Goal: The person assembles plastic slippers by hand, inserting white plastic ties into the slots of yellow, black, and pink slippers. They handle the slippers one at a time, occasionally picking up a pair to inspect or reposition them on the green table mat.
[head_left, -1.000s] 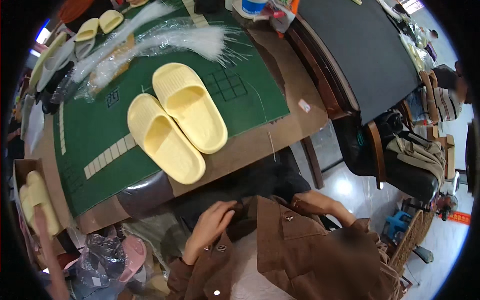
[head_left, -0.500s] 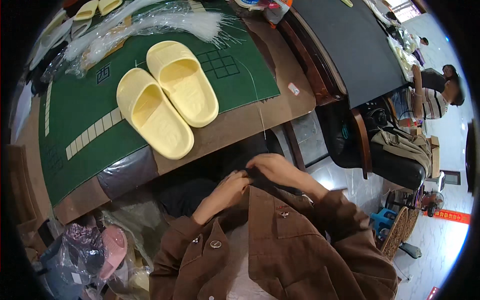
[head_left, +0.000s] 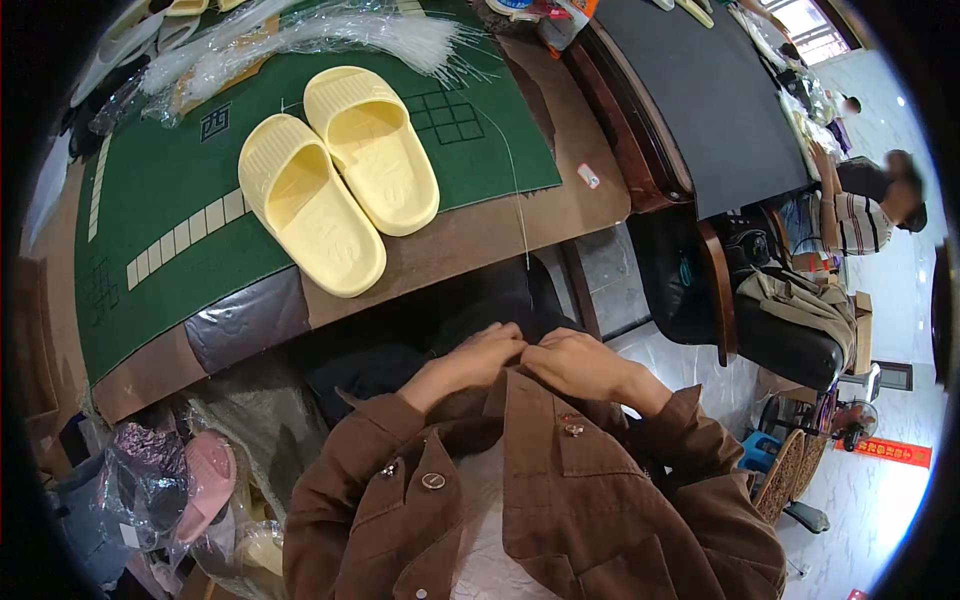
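Two pale yellow slide slippers lie side by side on the green mat (head_left: 215,290): the left slipper (head_left: 335,245) nearer me and the right slipper (head_left: 405,195) slightly farther away. A thin clear strand (head_left: 515,185) runs off the mat and hangs over the table's front edge. Below that edge, over my dark-clothed lap, my left hand (head_left: 475,358) and my right hand (head_left: 580,368) meet at the fingers. Both have curled fingers, close to the front of my brown jacket (head_left: 590,490). Whatever sits between the fingertips is hidden from view.
A bundle of clear plastic strands (head_left: 380,45) in plastic wrap lies across the back of the mat. Bagged slippers, including a pink slipper (head_left: 208,485), are piled at lower left. A black chair (head_left: 680,285) stands right, near a dark-topped table (head_left: 700,100); another person (head_left: 865,220) sits beyond.
My hands have come closer together, the left shifting right and the right dropping a little, its fingers now more curled. The slippers lie in the same place on the mat.
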